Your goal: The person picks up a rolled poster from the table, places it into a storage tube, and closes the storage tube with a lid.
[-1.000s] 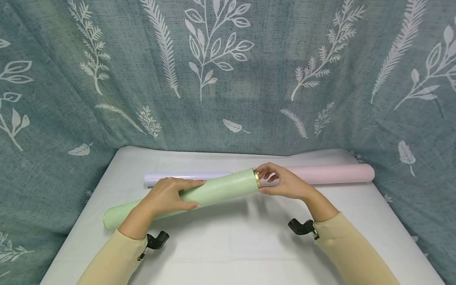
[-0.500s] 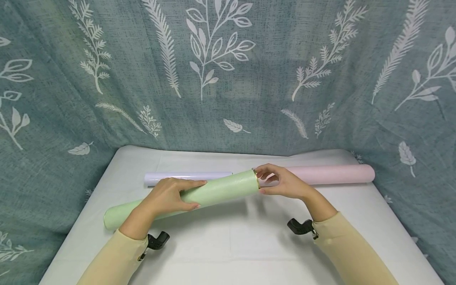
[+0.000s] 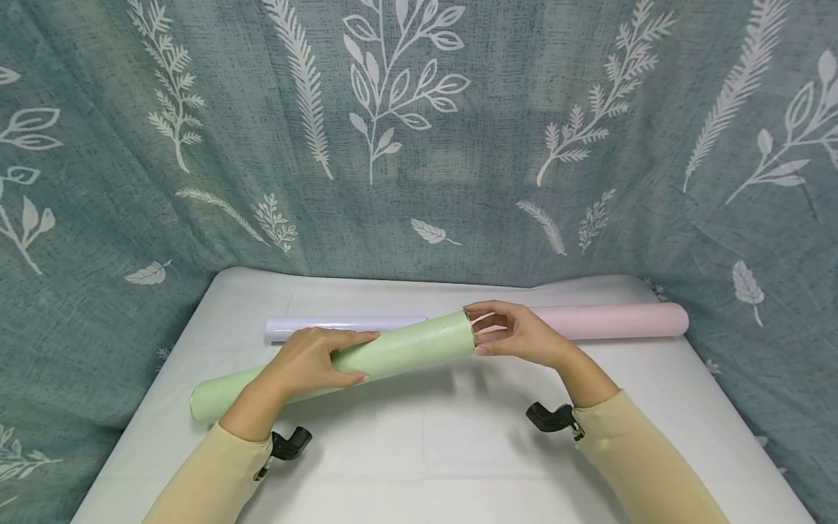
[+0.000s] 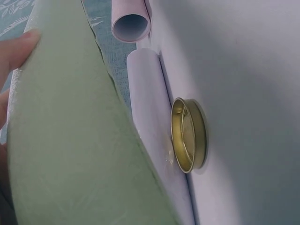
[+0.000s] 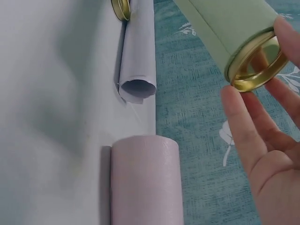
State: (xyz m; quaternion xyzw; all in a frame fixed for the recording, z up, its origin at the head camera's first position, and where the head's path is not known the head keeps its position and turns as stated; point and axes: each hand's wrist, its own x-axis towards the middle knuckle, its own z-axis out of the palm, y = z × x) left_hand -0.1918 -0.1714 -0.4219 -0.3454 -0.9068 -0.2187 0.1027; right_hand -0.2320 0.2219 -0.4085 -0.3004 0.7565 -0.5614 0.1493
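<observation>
My left hand [image 3: 308,362] grips a pale green paper-covered tube [image 3: 406,346] around its middle. The tube slants up to the right, its left end low near the table. At the raised end sits a shallow gold metal cap [image 5: 257,77], its bright rim flush against the green edge. Fingertips and thumb of my right hand [image 3: 527,336] hold this cap's rim from opposite sides. A second gold cap [image 4: 190,136] lies on its side on the table, touching or close to the lavender tube; the green tube hides it in the head view.
Behind the green tube, the lavender tube [image 3: 347,326] lies along the back of the white-covered table [image 3: 419,451]. A thicker pink tube [image 3: 615,321] lies to its right, open at the end facing it. A patterned teal curtain [image 3: 484,145] hangs behind the table.
The gold cap has sunk into the green tube's end, leaving only a thin rim showing. My right fingers have spread out around the rim. My left hand stays in place.
</observation>
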